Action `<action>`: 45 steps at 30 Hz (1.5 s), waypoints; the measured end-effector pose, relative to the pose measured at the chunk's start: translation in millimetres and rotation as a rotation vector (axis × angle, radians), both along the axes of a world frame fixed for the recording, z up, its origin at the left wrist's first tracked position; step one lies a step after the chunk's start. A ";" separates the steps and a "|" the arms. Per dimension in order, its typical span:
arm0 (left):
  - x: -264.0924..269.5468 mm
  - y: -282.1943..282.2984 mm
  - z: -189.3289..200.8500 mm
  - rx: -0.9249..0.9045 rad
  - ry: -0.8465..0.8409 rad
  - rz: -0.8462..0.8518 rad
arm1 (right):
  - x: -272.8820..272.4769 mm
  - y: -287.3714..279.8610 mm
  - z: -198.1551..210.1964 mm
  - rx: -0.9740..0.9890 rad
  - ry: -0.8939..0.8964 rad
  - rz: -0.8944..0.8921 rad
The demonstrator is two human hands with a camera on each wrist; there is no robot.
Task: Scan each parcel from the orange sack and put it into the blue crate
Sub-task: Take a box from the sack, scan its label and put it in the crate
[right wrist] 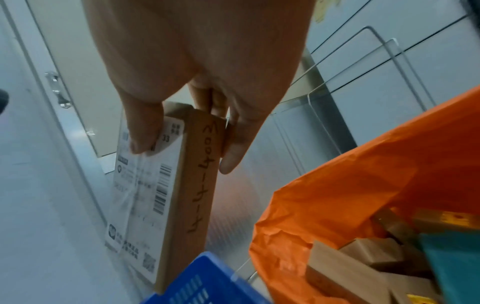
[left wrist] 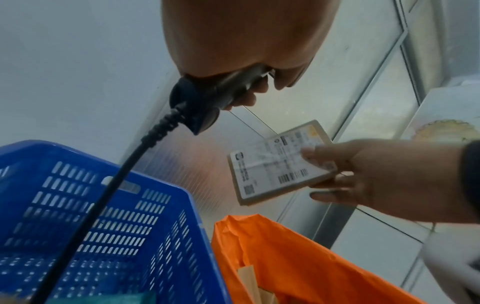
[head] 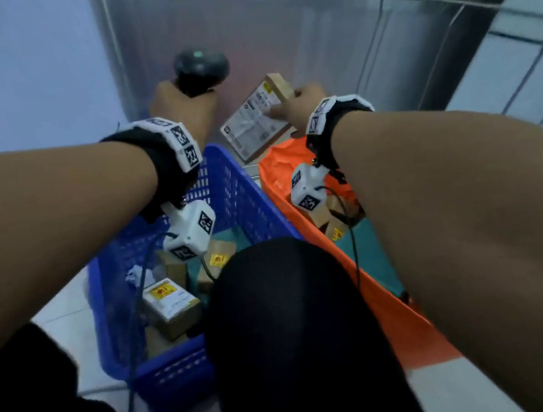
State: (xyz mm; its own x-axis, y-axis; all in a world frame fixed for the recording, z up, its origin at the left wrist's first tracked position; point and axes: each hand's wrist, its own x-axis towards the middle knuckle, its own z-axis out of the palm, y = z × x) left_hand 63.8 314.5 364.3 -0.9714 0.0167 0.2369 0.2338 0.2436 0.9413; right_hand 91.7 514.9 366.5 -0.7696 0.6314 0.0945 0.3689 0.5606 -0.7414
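Label toward the scanner gripped in your left hand: tilt the parcel that your right hand pinches above the orange sack, right of the blue crate.

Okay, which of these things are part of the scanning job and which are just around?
Job:
- scanner in left hand
- flat parcel in right hand
- blue crate
- orange sack

Just around:
- metal cabinet
- wrist camera boxes
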 end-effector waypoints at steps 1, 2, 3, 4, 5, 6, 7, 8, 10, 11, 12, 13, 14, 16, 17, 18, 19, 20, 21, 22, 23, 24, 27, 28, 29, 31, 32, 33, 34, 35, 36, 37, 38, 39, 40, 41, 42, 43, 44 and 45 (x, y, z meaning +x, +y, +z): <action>-0.4 -14.0 -2.9 0.003 0.011 -0.001 | -11.3 -15.8 -2.9 -0.047 0.008 0.024; -0.4 -21.9 -6.8 0.012 0.014 -0.011 | -16.5 -30.8 -4.1 -0.101 0.015 0.046; -2.1 -34.0 -13.5 0.016 0.015 -0.009 | -24.5 -51.3 -8.6 -0.132 0.009 0.080; -3.5 -40.6 -20.1 0.016 0.011 -0.007 | -27.9 -65.0 -13.1 -0.127 0.003 0.111; -7.0 -47.5 -28.1 0.007 0.003 -0.008 | -33.5 -76.1 -21.9 -0.072 -0.003 0.151; -13.6 -54.6 -37.1 -0.005 -0.005 -0.003 | -40.6 -88.9 -33.7 0.004 -0.009 0.195; -20.1 -58.6 -44.6 -0.023 -0.010 -0.002 | -46.1 -97.7 -45.5 0.089 -0.009 0.245; -28.4 -62.6 -53.3 -0.044 -0.011 0.017 | -51.4 -109.8 -57.7 0.171 -0.038 0.300; -42.2 -68.2 -60.4 -0.080 -0.006 0.041 | -61.5 -125.2 -74.7 0.292 -0.106 0.413; -49.6 -65.1 -59.3 -0.070 -0.016 0.041 | -67.6 -123.7 -77.7 0.317 -0.121 0.434; -55.1 -65.8 -57.5 -0.060 -0.022 0.056 | -71.8 -124.5 -78.4 0.310 -0.107 0.435; -59.5 -64.5 -55.4 -0.047 -0.030 0.068 | -77.2 -119.8 -79.5 0.276 -0.080 0.399; -65.5 -66.1 -54.6 -0.030 -0.032 0.081 | -81.6 -118.4 -80.5 0.216 -0.049 0.352; -72.8 -71.6 -54.8 -0.006 -0.047 0.078 | -90.2 -115.3 -87.9 0.088 -0.013 0.270; -76.0 -73.4 -56.1 0.007 -0.075 0.055 | -92.5 -114.2 -91.3 0.043 -0.002 0.234; -79.8 -73.9 -55.4 0.013 -0.119 0.025 | -95.8 -113.2 -90.8 0.005 0.022 0.194; -80.8 -75.1 -56.4 0.018 -0.189 -0.011 | -98.9 -113.9 -91.5 -0.040 0.051 0.152; -81.8 -76.5 -56.5 0.030 -0.260 -0.049 | -101.0 -116.0 -88.1 -0.087 0.084 0.111; -83.0 -78.9 -56.1 0.045 -0.312 -0.085 | -105.5 -118.3 -85.3 -0.133 0.110 0.064; -83.1 -79.6 -56.7 0.056 -0.347 -0.116 | -107.3 -119.7 -83.4 -0.178 0.130 0.020; -82.8 -81.9 -55.5 0.065 -0.372 -0.138 | -108.8 -122.7 -80.5 -0.223 0.146 -0.014; -82.3 -83.1 -54.9 0.075 -0.393 -0.160 | -110.4 -123.4 -79.7 -0.268 0.159 -0.038; -82.2 -87.5 -52.2 0.085 -0.438 -0.192 | -113.1 -127.7 -80.8 -0.339 0.172 -0.068; -83.1 -90.1 -51.9 0.088 -0.448 -0.187 | -114.1 -131.2 -82.3 -0.346 0.180 -0.065; -84.4 -91.0 -51.5 0.096 -0.457 -0.182 | -114.7 -133.9 -83.0 -0.350 0.191 -0.069; -87.0 -92.0 -52.6 0.114 -0.469 -0.164 | -114.8 -138.2 -81.6 -0.366 0.217 -0.078; -87.6 -91.5 -53.3 0.120 -0.476 -0.160 | -114.5 -139.1 -80.7 -0.374 0.230 -0.085; -87.6 -91.6 -52.1 0.124 -0.480 -0.160 | -114.6 -140.8 -78.1 -0.383 0.244 -0.090; -86.7 -91.1 -52.4 0.127 -0.487 -0.166 | -114.4 -142.0 -77.4 -0.394 0.257 -0.093; -85.6 -90.7 -52.2 0.125 -0.493 -0.173 | -114.3 -143.4 -76.4 -0.407 0.268 -0.095; -84.5 -90.5 -52.7 0.118 -0.502 -0.180 | -114.6 -145.0 -76.4 -0.424 0.274 -0.098; -83.4 -89.7 -52.4 0.110 -0.510 -0.188 | -115.1 -145.3 -76.0 -0.441 0.286 -0.101; -82.8 -89.4 -52.1 0.101 -0.514 -0.193 | -115.2 -146.5 -74.9 -0.457 0.303 -0.106; -82.5 -89.1 -52.1 0.096 -0.516 -0.194 | -114.8 -146.9 -73.6 -0.463 0.318 -0.109; -82.8 -89.1 -52.5 0.091 -0.518 -0.193 | -114.8 -146.7 -72.6 -0.462 0.324 -0.108; -83.2 -89.7 -52.4 0.086 -0.522 -0.192 | -115.2 -146.4 -72.1 -0.453 0.326 -0.105; -83.8 -89.9 -52.4 0.081 -0.526 -0.191 | -115.0 -146.3 -71.4 -0.451 0.327 -0.103; -84.4 -90.5 -52.3 0.078 -0.530 -0.190 | -115.6 -146.3 -71.7 -0.454 0.332 -0.101; -84.9 -90.4 -51.5 0.079 -0.532 -0.193 | -115.7 -146.9 -71.4 -0.466 0.337 -0.101; -85.5 -90.6 -50.3 0.082 -0.535 -0.197 | -115.9 -147.4 -70.9 -0.477 0.349 -0.098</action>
State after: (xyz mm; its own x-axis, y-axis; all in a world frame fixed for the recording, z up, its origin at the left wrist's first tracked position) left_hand -21.7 223.9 314.0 -0.9367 0.2118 -0.2788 -0.2469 0.1650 0.9549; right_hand -24.2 367.6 295.6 -0.6798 0.7331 0.0199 0.0919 0.1121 -0.9894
